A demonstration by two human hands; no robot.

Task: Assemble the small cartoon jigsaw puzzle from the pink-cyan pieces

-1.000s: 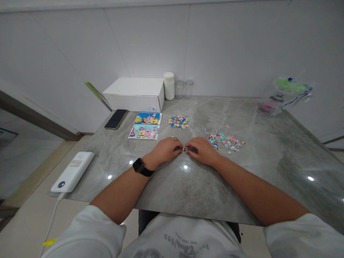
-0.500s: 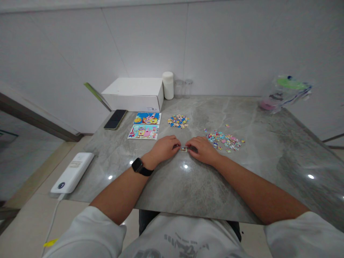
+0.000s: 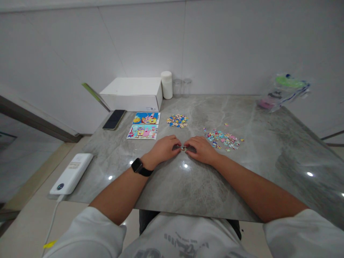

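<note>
Both hands meet at the middle of the grey marbled table (image 3: 172, 186). Small jigsaw puzzle pieces (image 3: 184, 148) lie between my fingertips, partly covered by them. My left hand (image 3: 168, 147), with a black watch on its wrist, pinches them from the left. From the right, the curled fingers of my right hand (image 3: 200, 149) close on the same pieces. How many pieces are joined there is too small to tell. A loose heap of pastel puzzle pieces (image 3: 224, 139) spreads beyond my right hand. Farther back sits a tighter pile of blue and yellow puzzle pieces (image 3: 177, 120).
Two cartoon picture cards (image 3: 143, 132) lie left of the piles, beside a phone (image 3: 114, 119). Behind stand a white box (image 3: 131, 94), a white bottle (image 3: 167, 85) and two glasses (image 3: 187, 88). A power bank (image 3: 72, 173) rests at the left edge, a plastic bag (image 3: 282, 93) at the back right.
My fingertips have drawn slightly closer together around the small pieces, which show less between them. The whole view has shifted slightly; the piles look the same.
</note>
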